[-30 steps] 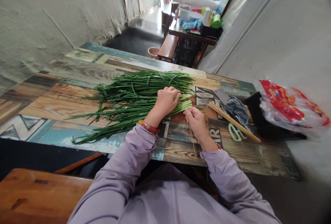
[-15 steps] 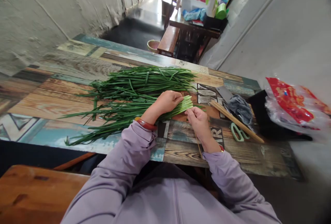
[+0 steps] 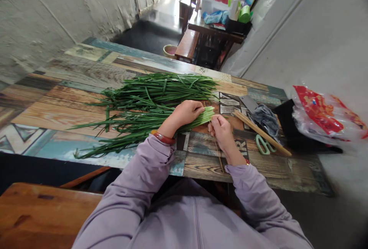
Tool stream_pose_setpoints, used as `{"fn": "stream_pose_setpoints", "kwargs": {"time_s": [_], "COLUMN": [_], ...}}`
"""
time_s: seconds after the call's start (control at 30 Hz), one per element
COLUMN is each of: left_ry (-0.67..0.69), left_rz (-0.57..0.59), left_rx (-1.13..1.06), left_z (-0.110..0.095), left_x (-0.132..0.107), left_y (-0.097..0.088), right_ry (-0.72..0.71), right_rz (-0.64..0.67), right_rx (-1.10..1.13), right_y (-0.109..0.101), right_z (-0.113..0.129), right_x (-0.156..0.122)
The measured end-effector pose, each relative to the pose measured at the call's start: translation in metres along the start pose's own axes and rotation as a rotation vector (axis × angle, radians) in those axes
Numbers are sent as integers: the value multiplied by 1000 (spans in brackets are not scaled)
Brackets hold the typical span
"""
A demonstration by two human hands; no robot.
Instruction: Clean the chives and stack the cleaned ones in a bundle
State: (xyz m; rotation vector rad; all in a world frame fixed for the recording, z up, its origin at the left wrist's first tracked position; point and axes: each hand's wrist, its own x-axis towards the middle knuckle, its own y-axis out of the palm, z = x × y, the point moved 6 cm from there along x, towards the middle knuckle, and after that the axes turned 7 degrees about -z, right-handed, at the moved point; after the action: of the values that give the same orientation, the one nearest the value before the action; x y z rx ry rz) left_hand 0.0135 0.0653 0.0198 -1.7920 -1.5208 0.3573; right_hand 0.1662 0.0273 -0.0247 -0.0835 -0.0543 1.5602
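Note:
My left hand [image 3: 185,113] is closed around a small bunch of green chives [image 3: 198,118] near their cut ends, pressing them on the table. Right beside it, my right hand [image 3: 220,128] is closed on a thin bamboo skewer [image 3: 217,153] that runs back toward my sleeve, its tip at the chive ends. A large loose pile of long chives [image 3: 155,94] lies behind and to the left of my hands on the patterned wooden table [image 3: 66,115].
To the right lie a bundle of bamboo skewers [image 3: 260,132], green-handled scissors [image 3: 263,146], a cleaver [image 3: 247,103], a grey cloth [image 3: 266,118], a black tray [image 3: 290,126] and a red-printed plastic bag [image 3: 322,115]. A wooden bench [image 3: 37,214] is at lower left. Further tables and benches stand beyond.
My right hand has drawn a little up and in toward the chive ends with the skewer. The left hand keeps its hold on the bunch. The view shifted slightly.

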Motion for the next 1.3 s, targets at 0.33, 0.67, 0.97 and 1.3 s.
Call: {"fn": "stream_pose_setpoints", "kwargs": {"time_s": [0.33,0.67,0.97,1.3], "left_ry": [47,62,58,25], "left_rz": [61,62,95,37], "left_rx": [93,133,111,25], "left_z": [-20,-21,-15,-14], "left_x": [-5,-8,-8,-6], "left_y": [12,16,25,12], "right_ry": [-227,-200,-235,38], "right_rz": [-195,-256,-318,-176], "right_rx": [-199,-229,-246,104], "right_y": [-5,-8,-10,-2], "right_z": [13,1,1,-7], "right_x": [18,27,21,15]}}
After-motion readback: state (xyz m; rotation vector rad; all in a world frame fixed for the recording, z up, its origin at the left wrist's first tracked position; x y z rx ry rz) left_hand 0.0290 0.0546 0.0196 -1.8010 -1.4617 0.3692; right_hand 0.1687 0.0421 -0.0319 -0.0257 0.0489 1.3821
